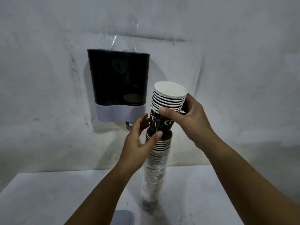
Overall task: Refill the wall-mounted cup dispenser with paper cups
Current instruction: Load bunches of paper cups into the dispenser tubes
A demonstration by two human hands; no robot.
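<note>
Paper cups, short nested batch (168, 101), centre frame, pinched below the rims in right hand (186, 117) grip, left hand (139, 140) grip closed around sleeved stack (155, 169) on table (48, 192); probably light, crushable, best held at the stiffer rims.

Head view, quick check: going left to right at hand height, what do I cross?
Wall-mounted cup dispenser → left hand → upper batch of paper cups → right hand.
</note>
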